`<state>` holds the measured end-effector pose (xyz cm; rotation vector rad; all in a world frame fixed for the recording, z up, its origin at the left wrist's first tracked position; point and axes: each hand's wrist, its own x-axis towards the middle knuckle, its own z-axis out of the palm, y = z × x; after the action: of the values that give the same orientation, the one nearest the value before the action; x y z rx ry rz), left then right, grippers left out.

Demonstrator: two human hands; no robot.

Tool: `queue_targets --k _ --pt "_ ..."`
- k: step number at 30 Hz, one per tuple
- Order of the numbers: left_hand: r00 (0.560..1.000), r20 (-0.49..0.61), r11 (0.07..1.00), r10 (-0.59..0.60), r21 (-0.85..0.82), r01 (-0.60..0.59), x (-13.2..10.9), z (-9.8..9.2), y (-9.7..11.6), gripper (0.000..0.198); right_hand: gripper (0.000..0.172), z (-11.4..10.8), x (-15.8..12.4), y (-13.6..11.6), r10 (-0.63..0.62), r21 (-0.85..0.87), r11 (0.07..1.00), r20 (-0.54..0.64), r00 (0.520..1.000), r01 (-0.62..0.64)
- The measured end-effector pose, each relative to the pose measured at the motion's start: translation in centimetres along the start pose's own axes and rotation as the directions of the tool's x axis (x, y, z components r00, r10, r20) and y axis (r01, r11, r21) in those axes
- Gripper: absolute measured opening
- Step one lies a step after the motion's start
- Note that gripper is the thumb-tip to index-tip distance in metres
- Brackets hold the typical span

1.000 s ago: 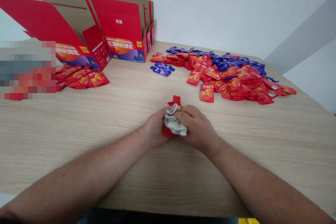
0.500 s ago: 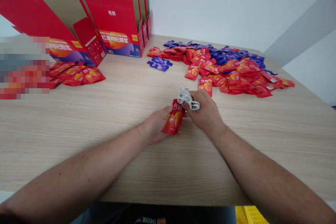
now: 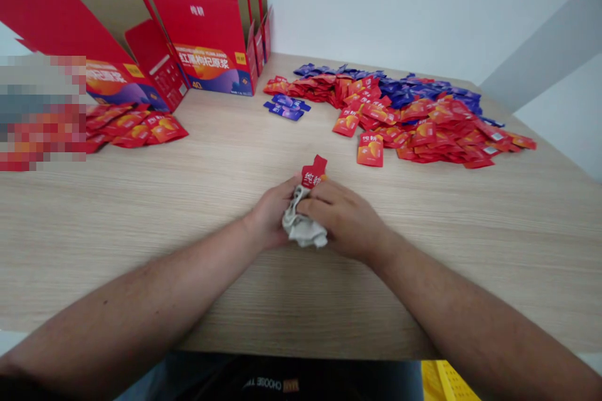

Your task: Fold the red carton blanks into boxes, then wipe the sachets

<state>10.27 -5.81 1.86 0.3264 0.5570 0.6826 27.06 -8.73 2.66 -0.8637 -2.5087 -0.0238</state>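
My left hand (image 3: 274, 213) holds a red pouch (image 3: 313, 172) with white lettering; its narrow top points away from me. Closed round a crumpled pale grey cloth (image 3: 305, 230), my right hand (image 3: 348, 216) presses it over the lower part of the pouch, which is hidden. Both hands meet just above the table, near its front middle. Beyond them a single red pouch (image 3: 370, 149) lies flat, in front of a big heap of red pouches (image 3: 442, 131).
Blue pouches (image 3: 414, 91) are heaped behind the red ones. Two small blue pouches (image 3: 286, 106) lie apart on the table (image 3: 226, 169). Open red cartons (image 3: 207, 25) stand back left, with red pouches (image 3: 141, 125) before them. A yellow basket (image 3: 444, 382) is below the table edge.
My right hand has moved the cloth left and down, from the top of the pouch onto its lower part. The view has shifted slightly.
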Motion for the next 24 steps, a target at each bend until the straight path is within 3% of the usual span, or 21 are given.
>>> queue_targets --k 2,5,7,8,11,14,17,19,21,24 --pt "0.998 -0.033 0.998 0.048 0.049 -0.046 0.0 0.2 0.1 0.045 0.017 0.0 -0.4 1.8 0.208 -0.005 0.978 -0.131 0.969 -0.210" --pt "0.996 -0.071 0.987 0.062 0.153 -0.051 -0.2 0.2 0.2 0.032 0.012 -0.3 -1.2 5.0 0.471 0.057 0.877 -0.295 0.831 -0.477" --pt "0.989 -0.085 0.974 0.122 0.202 -0.103 -0.3 0.2 0.1 0.019 0.015 -0.8 -1.5 6.2 0.548 0.112 0.829 -0.352 0.758 -0.548" --pt "0.982 -0.088 0.964 0.167 0.224 -0.143 -0.2 0.1 0.0 0.024 0.016 -1.0 -1.5 6.3 0.558 0.129 0.823 -0.372 0.742 -0.554" --pt "0.955 -0.118 0.933 0.272 0.277 -0.231 0.2 0.0 -0.3 0.032 0.015 -1.8 -1.3 5.0 0.498 0.121 0.859 -0.423 0.757 -0.497" --pt "0.942 -0.175 0.935 0.286 0.265 -0.235 0.7 -0.1 -0.6 0.021 0.007 -2.1 -0.8 2.5 0.372 0.084 0.924 -0.429 0.823 -0.374" --pt "0.955 -0.141 0.953 0.261 0.194 -0.232 0.9 0.2 -0.8 0.007 0.014 -1.6 -0.3 0.4 0.231 0.066 0.973 -0.287 0.930 -0.221" --pt "0.976 -0.102 0.975 0.195 0.126 -0.181 0.7 0.7 -0.9 0.015 0.018 -0.7 0.0 -0.1 0.170 0.045 0.985 -0.155 0.973 -0.165" --pt "0.991 -0.091 0.994 0.099 0.059 -0.094 0.2 1.4 -1.2 0.028 0.018 0.3 0.2 0.2 0.222 0.025 0.975 -0.125 0.967 -0.220" --pt "0.991 -0.134 0.999 0.010 0.039 -0.005 -0.6 2.1 -2.1 0.038 0.015 1.0 0.0 1.2 0.388 0.061 0.921 -0.227 0.893 -0.384"
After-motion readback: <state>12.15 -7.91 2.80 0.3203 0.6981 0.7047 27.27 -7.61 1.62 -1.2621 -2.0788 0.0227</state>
